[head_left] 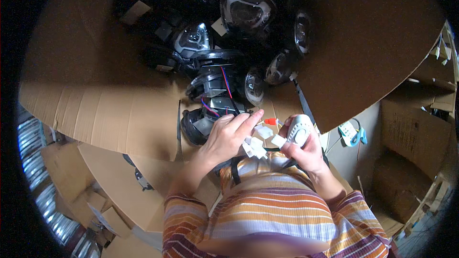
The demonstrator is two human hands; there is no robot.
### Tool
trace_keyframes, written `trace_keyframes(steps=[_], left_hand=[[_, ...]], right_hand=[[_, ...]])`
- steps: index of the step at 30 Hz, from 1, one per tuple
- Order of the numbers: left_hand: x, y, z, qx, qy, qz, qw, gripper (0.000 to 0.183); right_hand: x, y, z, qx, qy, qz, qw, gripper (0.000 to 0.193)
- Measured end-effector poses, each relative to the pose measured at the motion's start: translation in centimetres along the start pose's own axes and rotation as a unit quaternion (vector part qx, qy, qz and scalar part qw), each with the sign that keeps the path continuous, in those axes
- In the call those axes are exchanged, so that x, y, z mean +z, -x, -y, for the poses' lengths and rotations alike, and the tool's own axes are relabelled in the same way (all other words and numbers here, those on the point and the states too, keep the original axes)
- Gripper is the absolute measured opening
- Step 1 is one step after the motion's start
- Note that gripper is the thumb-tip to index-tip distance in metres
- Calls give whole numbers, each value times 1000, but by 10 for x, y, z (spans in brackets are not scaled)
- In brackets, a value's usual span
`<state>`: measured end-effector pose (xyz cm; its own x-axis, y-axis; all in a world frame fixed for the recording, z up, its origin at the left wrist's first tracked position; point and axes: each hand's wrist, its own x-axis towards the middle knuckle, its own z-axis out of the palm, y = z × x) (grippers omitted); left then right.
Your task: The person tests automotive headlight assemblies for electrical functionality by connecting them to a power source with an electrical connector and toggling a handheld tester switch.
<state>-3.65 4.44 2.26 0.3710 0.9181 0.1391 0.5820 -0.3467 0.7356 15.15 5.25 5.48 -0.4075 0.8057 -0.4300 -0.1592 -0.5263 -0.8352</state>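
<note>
In a brown cardboard box (373, 57), clear-lensed black lamps (247, 12) are heaped. Near its closest edge, ribbed white plastic device (300, 133) gripped by right hand (308, 150); white plastic connectors (256, 149) bunched beside left hand (229, 133), grip unclear; small red plastic connector (271, 121) exposed. Seemingly unfinished; remaining amount can't be told.

Head-worn fisheye view: looks steeply down, close over striped shirt (275, 212), left hand (228, 134), right hand (308, 150).

The white, rounded device (300, 132) looks like smooth plastic, ribbed around its face; the small, white, blocky pieces (254, 147) look plastic too. The domed, clear-fronted lamps (247, 12) are glossy, the large brown cardboard box (377, 52) matt, the orange-and-purple striped cloth garment (277, 208) finely ribbed.
</note>
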Motion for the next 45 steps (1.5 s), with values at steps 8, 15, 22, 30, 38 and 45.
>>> trace_keyframes(steps=[8, 15, 22, 30, 38, 45], left_hand=[[5, -2, -3, 31, -17, -64, 997, 40], [4, -2, -2, 38, -18, -100, 994, 40], [6, -2, 1, 53, -35, -61, 996, 40], [5, -4, 3, 67, -53, -66, 994, 39], [2, -3, -3, 44, -66, -29, 996, 38], [6, -1, -4, 40, -61, -28, 997, 39]], right_hand=[[0, 3, -8, 34, -77, -14, 996, 37], [-3, 3, -18, -24, 60, -16, 998, 34], [0, 4, -21, -17, 23, -57, 998, 33], [0, 1, -19, -60, 16, -27, 998, 33], [1, 0, -23, -76, 156, -73, 982, 33], [-4, 0, -30, -45, 38, -56, 997, 34]])
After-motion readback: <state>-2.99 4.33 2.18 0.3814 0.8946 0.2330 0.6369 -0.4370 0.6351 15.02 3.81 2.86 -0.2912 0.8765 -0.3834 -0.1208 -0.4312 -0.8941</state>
